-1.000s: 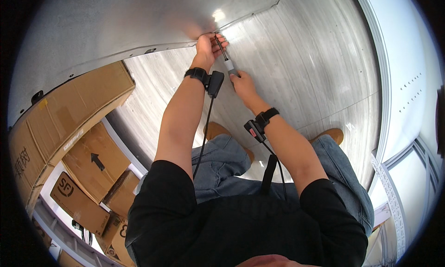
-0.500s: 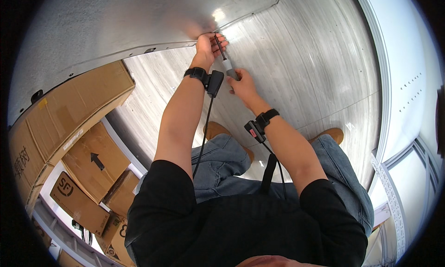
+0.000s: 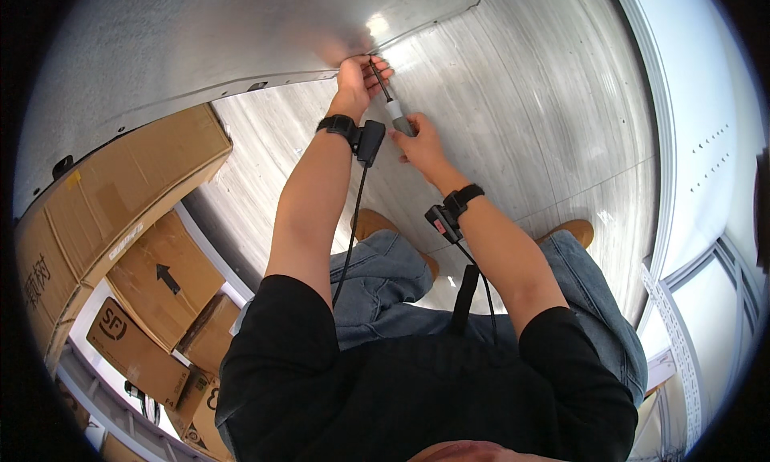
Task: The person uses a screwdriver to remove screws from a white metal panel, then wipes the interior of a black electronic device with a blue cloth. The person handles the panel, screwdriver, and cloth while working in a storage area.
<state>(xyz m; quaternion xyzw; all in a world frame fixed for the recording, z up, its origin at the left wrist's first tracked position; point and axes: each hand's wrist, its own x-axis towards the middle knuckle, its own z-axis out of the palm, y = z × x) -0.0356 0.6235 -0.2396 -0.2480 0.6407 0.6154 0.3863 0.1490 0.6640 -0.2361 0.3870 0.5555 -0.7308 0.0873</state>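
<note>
A screwdriver (image 3: 394, 109) with a grey handle and a long dark shaft points up and slightly left. Its handle sits in my right hand (image 3: 420, 143), which is closed around it. At the shaft's far end, my left hand (image 3: 358, 82) is against the lower edge of a large grey metal panel (image 3: 241, 37). The thumb and forefinger come together by the screwdriver's tip, while the other fingers fan out behind the shaft. What they pinch, if anything, is too small to make out.
Cardboard boxes (image 3: 164, 265) are stacked at my left, with a long carton (image 3: 136, 169) along the panel. Light wood-look flooring (image 3: 553, 101) lies under my feet. A white wall or cabinet side (image 3: 694, 117) stands at the right. Cables (image 3: 353, 237) run from both wrist-worn devices.
My right hand and the screwdriver handle have shifted very slightly up. The left hand stays at the panel edge, nearly unmoved.
</note>
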